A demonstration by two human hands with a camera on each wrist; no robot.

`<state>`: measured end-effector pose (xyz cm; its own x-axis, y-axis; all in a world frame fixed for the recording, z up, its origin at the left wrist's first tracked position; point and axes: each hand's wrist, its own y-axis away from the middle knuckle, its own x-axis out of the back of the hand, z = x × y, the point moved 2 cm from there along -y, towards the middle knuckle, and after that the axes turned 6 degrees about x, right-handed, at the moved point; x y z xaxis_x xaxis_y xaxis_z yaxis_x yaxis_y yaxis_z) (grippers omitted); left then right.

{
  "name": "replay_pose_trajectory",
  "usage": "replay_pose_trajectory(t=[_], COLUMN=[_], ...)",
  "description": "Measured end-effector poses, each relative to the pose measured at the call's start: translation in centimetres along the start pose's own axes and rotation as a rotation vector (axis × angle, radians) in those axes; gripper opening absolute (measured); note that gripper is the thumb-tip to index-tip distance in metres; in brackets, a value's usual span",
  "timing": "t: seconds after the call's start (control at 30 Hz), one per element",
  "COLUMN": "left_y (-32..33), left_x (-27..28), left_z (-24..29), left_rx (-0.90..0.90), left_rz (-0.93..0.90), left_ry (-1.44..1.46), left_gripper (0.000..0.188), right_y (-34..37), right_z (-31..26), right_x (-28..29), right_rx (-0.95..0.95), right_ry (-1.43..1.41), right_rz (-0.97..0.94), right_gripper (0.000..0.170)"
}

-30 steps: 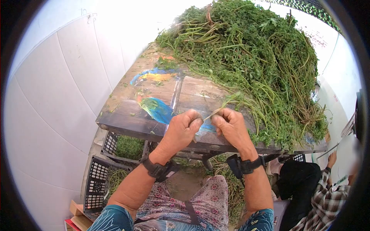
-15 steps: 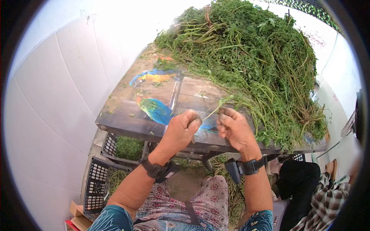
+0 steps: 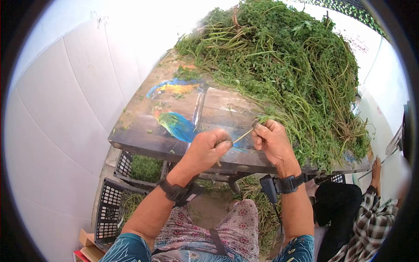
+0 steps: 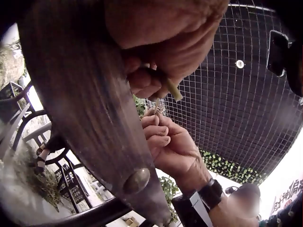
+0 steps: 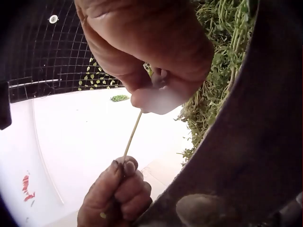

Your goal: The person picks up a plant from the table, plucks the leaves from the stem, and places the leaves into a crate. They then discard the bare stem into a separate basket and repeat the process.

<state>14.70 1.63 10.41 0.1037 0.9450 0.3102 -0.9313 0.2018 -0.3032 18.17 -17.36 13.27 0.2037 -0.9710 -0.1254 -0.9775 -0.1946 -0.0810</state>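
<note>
A thin pale green stem [image 3: 242,136] spans the gap between the two hands above the table's front edge. The left hand [image 3: 208,147] grips one end in curled fingers, and a short cut end [image 4: 174,90] pokes out below them in the left wrist view. The right hand [image 3: 274,142] pinches the other end between thumb and fingertips, beside the leafy heap [image 3: 301,65]. In the right wrist view the stem [image 5: 132,135] runs straight from the right hand [image 5: 151,52] down to the left hand [image 5: 116,194].
The wooden table [image 3: 144,118] has painted patches and leaf scraps on it. Below it stand black crates [image 3: 109,209], one with greens inside. Another person in a checked shirt [image 3: 366,222] sits at the right. A white wall [image 3: 56,131] is at the left.
The right hand shifted to the right and slightly away from the left hand, now pinching the stem's far part. Less leafy growth shows at that end. The left hand moved slightly right.
</note>
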Motion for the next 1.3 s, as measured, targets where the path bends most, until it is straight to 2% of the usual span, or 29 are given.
replay_pose_trajectory(t=[0.03, 0.13, 0.23, 0.33, 0.43, 0.53, 0.63, 0.73, 0.83, 0.93, 1.03, 1.07, 1.13, 1.17, 1.27, 1.3], left_y=[-0.1, -0.4, -0.3, -0.2, -0.3, -0.2, -0.2, -0.2, -0.2, -0.2, -0.1, 0.0, 0.3, 0.4, 0.5, 0.5], left_x=[0.0, -0.1, 0.2, 0.3, 0.1, 0.3, 0.4, 0.2, 0.0, -0.1, 0.5, 0.6, 0.7, 0.6, 0.3, 0.4], left_z=[0.0, -0.3, -0.1, -0.1, -0.3, 0.2, -0.1, -0.3, 0.0, 0.2, 0.2, 0.3, 0.4, 0.3, 0.0, 0.1], left_rx=[-0.002, 0.008, 0.052, 0.041, 0.05, 0.099, 0.065, 0.077, 0.073, 0.058, 0.128, 0.129, 0.132, 0.112, 0.054, 0.041], left_rz=[-0.016, -0.02, -0.044, -0.038, -0.062, -0.082, -0.09, -0.092, -0.097, -0.097, -0.119, -0.111, -0.092, -0.074, -0.032, -0.019], left_ry=[0.001, -0.013, -0.004, -0.038, -0.004, 0.001, -0.015, -0.014, -0.033, -0.054, -0.009, 0.009, 0.051, 0.06, 0.072, 0.064], left_gripper=[0.015, 0.016, 0.016, 0.016, 0.014, 0.014, 0.014, 0.014, 0.014, 0.014, 0.013, 0.012, 0.012, 0.012, 0.012, 0.012], right_y=[-0.1, -0.7, -0.6, -0.4, 0.1, 0.5, 1.5, 2.5, 2.9, 2.8, 1.3, 1.5, 3.0, 4.3, 8.0, 8.9], right_z=[0.1, 0.6, 0.0, -0.6, -1.2, -1.6, -2.4, -3.5, -3.1, -2.8, -1.7, -1.8, -3.2, -3.9, -2.6, -1.2], right_x=[0.1, 0.5, 0.3, 1.2, 2.1, 2.6, 2.7, 2.5, 2.3, 1.7, 4.2, 4.9, 5.0, 3.8, 1.6, 0.9], right_rx=[-0.003, 0.013, 0.07, 0.131, 0.072, 0.078, 0.372, 0.364, 0.483, 0.518, 0.521, 0.457, 0.303, 0.297, 0.081, 0.001], right_ry=[0.032, -0.169, -0.138, 0.247, 0.24, 0.495, 1.03, 1.127, 1.234, 1.135, 0.933, 0.593, -0.075, -0.175, -0.127, -0.139], right_rz=[0.021, 0.013, 0.084, 0.12, 0.041, -0.019, -0.223, -0.272, -0.205, 0.07, 0.352, 0.367, 0.368, 0.275, -0.035, -0.076], right_gripper=[0.012, 0.013, 0.014, 0.016, 0.018, 0.017, 0.016, 0.015, 0.013, 0.011, 0.01, 0.01, 0.009, 0.008, 0.008, 0.009])
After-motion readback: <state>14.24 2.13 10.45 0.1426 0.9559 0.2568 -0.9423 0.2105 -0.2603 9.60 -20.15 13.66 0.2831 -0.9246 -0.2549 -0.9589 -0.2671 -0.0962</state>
